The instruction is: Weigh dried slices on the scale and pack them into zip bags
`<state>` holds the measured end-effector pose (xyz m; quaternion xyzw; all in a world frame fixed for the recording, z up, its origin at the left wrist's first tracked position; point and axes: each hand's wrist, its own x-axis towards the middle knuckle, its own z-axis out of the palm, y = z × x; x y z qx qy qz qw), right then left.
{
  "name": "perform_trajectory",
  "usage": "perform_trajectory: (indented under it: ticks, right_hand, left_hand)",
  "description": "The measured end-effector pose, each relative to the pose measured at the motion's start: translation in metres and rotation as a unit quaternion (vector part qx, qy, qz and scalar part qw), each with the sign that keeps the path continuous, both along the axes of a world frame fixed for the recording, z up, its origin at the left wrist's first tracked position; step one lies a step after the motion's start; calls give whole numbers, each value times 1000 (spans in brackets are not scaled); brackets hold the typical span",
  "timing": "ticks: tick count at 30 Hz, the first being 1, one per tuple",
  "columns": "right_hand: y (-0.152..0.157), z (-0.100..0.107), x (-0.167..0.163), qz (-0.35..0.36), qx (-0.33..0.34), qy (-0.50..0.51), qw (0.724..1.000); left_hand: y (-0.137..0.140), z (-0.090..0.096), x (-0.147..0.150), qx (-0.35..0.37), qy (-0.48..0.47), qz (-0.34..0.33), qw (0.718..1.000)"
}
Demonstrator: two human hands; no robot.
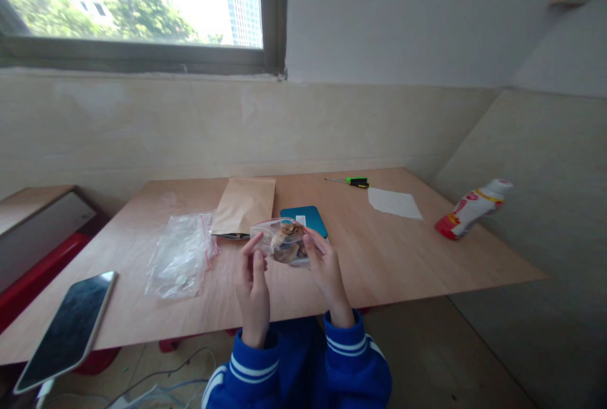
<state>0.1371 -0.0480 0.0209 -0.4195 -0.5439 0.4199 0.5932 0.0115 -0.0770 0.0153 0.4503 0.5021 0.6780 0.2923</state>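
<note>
A clear zip bag with a red-lined closure holds brown, dried-looking flakes; their exact kind is not clear. My right hand pinches the bag's right end near its top edge between thumb and fingers. At the bag's left end is my left hand, its index finger and thumb apart and close to the plastic; whether a fingertip touches it is hard to tell. Just behind the bag lies a flat teal-blue box-like thing with a small white label, partly covered by the bag.
A brown paper pouch and empty clear zip bags lie on the wooden table. A tablet overhangs the front left edge. Screwdrivers, white paper and a tilted-looking red-white bottle are farther right.
</note>
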Motion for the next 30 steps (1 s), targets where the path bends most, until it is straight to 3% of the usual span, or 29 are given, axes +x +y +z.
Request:
perform_trajectory:
  ticks: [2, 7, 13, 17, 20, 24, 30]
  right_hand:
    - [-6, 2, 2, -9, -5, 9, 1000]
    - [-19, -3, 10, -20, -6, 21, 1000]
    - [-23, -13, 17, -11, -17, 54, 998]
    - [-26, -14, 3, 85, -11, 113, 990]
    - [-30, -13, -6, 159, -57, 109, 980]
    - [-30, -14, -3, 192, -108, 91, 971]
    - [-31, -18, 13, 243, -133, 76, 958]
  left_hand:
    - [3, 1, -4, 4, 3, 56, 998]
    - [10, -6, -9, -24, -30, -23, 999]
    - [10, -15, -9, -41, -50, -17, 998]
    - [9, -8, 5, -6, -110, 26, 994]
    - [9, -1, 14, -13, -129, 78, 989]
    - [11, 3, 6, 8, -73, 114, 991]
    - [2, -1, -28, 2, 41, 94, 995]
